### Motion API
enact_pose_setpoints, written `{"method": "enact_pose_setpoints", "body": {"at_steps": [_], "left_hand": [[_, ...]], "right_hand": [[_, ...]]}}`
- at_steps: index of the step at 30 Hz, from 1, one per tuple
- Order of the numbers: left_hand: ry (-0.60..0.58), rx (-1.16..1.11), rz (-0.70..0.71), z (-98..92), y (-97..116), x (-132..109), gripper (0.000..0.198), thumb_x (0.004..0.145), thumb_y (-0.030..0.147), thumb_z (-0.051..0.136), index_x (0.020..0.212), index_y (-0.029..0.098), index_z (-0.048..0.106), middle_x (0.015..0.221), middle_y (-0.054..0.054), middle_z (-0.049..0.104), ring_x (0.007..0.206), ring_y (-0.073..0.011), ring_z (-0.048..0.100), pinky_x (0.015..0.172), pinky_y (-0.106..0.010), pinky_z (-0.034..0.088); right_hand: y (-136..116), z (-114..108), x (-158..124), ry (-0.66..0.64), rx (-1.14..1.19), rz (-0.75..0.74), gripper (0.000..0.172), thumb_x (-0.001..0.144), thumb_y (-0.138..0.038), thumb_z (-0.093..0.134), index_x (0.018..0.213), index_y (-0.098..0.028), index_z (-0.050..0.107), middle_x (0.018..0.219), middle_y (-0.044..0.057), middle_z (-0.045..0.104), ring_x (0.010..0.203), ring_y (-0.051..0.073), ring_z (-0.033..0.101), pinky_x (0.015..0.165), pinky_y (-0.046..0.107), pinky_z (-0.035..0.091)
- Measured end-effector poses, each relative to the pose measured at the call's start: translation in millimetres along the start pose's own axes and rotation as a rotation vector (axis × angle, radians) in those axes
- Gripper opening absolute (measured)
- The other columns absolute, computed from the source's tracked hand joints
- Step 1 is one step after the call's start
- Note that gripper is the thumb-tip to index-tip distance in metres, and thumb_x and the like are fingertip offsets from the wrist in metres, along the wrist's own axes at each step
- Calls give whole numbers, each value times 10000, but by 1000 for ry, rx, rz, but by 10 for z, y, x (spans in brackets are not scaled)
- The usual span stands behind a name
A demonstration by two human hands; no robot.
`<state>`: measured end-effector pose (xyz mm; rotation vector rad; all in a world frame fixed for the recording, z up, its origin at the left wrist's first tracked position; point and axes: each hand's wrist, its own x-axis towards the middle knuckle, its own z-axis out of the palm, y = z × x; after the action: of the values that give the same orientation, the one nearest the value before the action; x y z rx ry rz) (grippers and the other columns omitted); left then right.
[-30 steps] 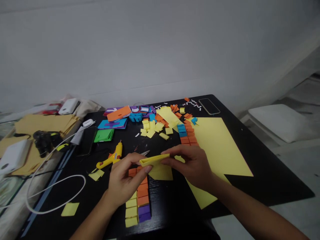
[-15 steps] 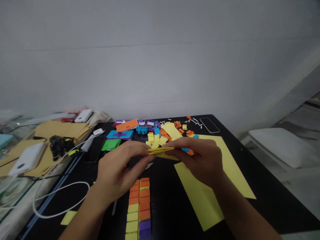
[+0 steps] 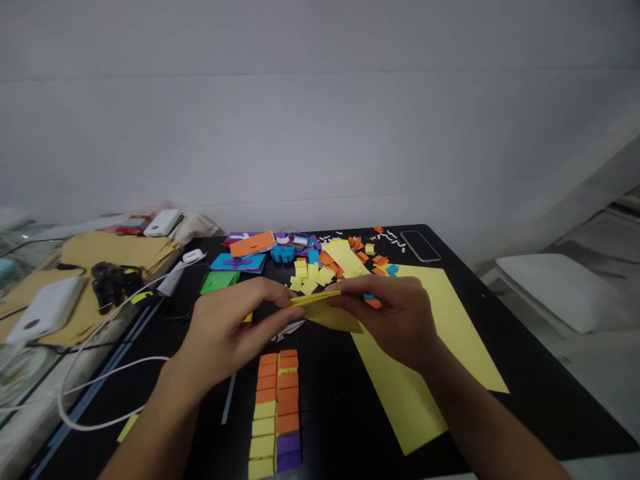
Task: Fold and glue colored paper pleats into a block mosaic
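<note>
A folded piece of yellow paper (image 3: 327,315) is held above the table between both hands. My left hand (image 3: 235,327) pinches its left end between thumb and fingers. At its right end, my right hand (image 3: 393,317) grips it the same way. The layered top edge faces me and the paper's lower part hangs down. Below lie two columns of small folded paper blocks (image 3: 288,403) in orange, yellow and purple. Beneath my right forearm spreads a large yellow sheet (image 3: 400,400). Something pale, partly hidden, lies on the table just under the folded paper.
Loose yellow paper pieces (image 3: 310,277) and orange scraps lie behind my hands. Stacked at the back left are a blue pad (image 3: 237,263) and green papers (image 3: 219,281). A phone (image 3: 420,246) rests back right. A white cable (image 3: 95,427) loops at left; a white stool (image 3: 555,290) stands right.
The folded yellow paper has tilted, so more of its lower face shows. Both hands have shifted slightly left with it, still pinching. The camera view has moved a little.
</note>
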<state>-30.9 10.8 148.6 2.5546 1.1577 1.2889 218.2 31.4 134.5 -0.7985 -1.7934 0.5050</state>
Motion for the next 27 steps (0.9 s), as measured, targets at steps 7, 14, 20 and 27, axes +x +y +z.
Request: {"method": "enact_pose_setpoints", "body": {"at_steps": [7, 14, 20, 27], "left_hand": [[96, -339, -116, 100, 11, -51, 205, 870, 190, 845, 945, 242, 662, 922, -10, 810, 843, -186, 798, 756, -309, 656], [307, -492, -205, 243, 62, -59, 306, 789, 177, 922, 982, 233, 691, 853, 26, 762, 796, -176, 795, 727, -294, 676], [327, -393, -216, 247, 59, -55, 231, 795, 182, 913, 946, 229, 744, 823, 27, 757, 727, -132, 737, 650, -237, 625], [272, -427, -309, 225, 100, -10, 170, 829, 202, 877, 968, 264, 800, 810, 31, 778, 639, -106, 699, 559, -201, 587]], "right_hand": [[-12, -26, -1, 4, 35, -19, 118, 906, -248, 845, 956, -355, 847, 859, -64, 849, 720, 145, 799, 666, 235, 634], [-23, -10, -11, 44, 53, 37, 57, 903, -295, 840, 920, -349, 851, 845, -48, 846, 715, 166, 797, 672, 264, 649], [-28, 15, 1, 44, 110, 82, 81, 880, -271, 838, 920, -338, 853, 841, -40, 840, 708, 165, 779, 672, 275, 655], [-25, 54, -1, 64, 191, 129, 134, 852, -225, 853, 893, -352, 852, 835, -54, 835, 717, 150, 772, 656, 255, 650]]}}
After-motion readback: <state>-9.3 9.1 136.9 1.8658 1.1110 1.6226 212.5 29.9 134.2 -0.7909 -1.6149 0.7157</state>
